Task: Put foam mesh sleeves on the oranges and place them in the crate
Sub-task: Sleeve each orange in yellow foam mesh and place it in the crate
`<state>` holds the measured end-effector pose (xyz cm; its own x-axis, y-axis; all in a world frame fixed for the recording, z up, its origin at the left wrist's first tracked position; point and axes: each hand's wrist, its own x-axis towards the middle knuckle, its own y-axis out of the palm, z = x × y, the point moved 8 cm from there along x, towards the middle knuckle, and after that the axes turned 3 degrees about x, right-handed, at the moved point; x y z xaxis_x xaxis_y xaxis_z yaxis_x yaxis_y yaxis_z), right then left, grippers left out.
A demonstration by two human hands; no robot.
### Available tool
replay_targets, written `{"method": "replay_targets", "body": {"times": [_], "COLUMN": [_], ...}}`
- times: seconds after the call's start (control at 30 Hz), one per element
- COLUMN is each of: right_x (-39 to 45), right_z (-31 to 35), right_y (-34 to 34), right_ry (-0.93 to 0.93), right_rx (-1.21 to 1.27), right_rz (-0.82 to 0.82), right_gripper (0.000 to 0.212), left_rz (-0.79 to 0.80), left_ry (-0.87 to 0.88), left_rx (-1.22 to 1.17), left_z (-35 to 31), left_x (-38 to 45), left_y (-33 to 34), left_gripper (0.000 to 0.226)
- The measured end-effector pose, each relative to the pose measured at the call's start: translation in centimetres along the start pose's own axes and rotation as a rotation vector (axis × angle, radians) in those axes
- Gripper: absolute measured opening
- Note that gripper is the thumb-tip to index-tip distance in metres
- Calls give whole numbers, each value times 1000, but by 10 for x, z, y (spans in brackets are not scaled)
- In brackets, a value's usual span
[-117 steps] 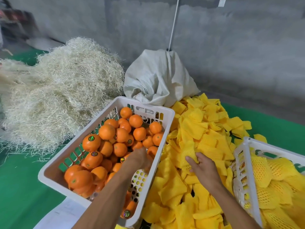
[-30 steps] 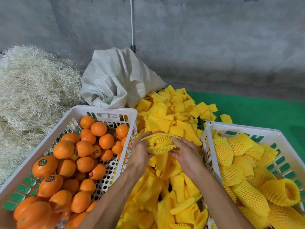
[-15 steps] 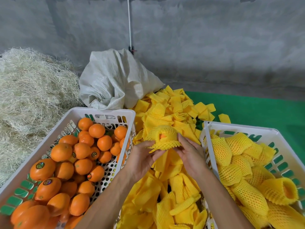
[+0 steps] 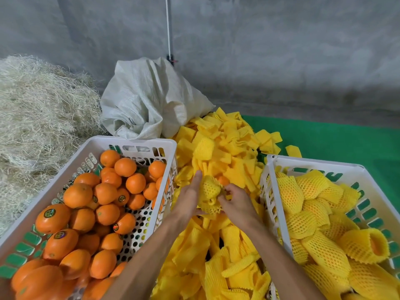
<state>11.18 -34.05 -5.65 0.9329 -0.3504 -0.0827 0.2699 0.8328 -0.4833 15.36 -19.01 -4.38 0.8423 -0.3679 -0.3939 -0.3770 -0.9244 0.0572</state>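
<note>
Soft, even light falls from above with faint shadows and no glare, the centre fairly sharp while wide-angle distortion bends the edges and the near lower-left corner blurs.

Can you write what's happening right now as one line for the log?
step: sleeving orange | left hand: holds sleeve | right hand: pulls sleeve | orange tip bare | next, likely: right crate

Fruit-packing shed: bare concrete wall [image 4: 281, 50], green floor mat [image 4: 335, 137], crates of oranges [image 4: 104, 200], heaped foam mesh sleeves [image 4: 227, 144], packing straw [image 4: 39, 109].
</note>
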Motion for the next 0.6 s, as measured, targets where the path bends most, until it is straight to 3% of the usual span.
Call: {"method": "replay_targets", "body": {"times": [0.07, 0.17, 0.27, 0.33, 0.4, 0.47, 0.53, 0.6], "right_x": [2, 4, 3, 1, 0, 4, 11, 19], "right_z": [-4, -8, -6, -3, -3, -7, -5, -1], "right_y": [-2, -11, -7, -6, -9, -19, -20, -12], "right_ry": [19, 79, 40, 29, 65, 97, 59, -6], "right_rx": [-25, 59, 50, 13, 49, -50, -309, -452], "right_rz": [-46, -118, -84, -73, -89, -140, -130, -80], "right_gripper": [24, 40, 32, 35, 44, 49, 31, 33], "left_rz": [54, 92, 79, -31, -140, -249, -326, -317], "left_ry": [-45, 6, -1, 58, 76, 123, 150, 129], "left_rx": [-90, -114, -269, -297, -205, -118, 3, 82], "left_z": [5, 4, 7, 6, 4, 4, 2, 3], "left_x": [-1, -3, 5, 7, 6, 6, 5, 7], "left_y": [6, 9, 4, -8, -20, -30, -38, -38], "left_gripper": [78, 56, 100, 108, 93, 60, 64, 59]}}
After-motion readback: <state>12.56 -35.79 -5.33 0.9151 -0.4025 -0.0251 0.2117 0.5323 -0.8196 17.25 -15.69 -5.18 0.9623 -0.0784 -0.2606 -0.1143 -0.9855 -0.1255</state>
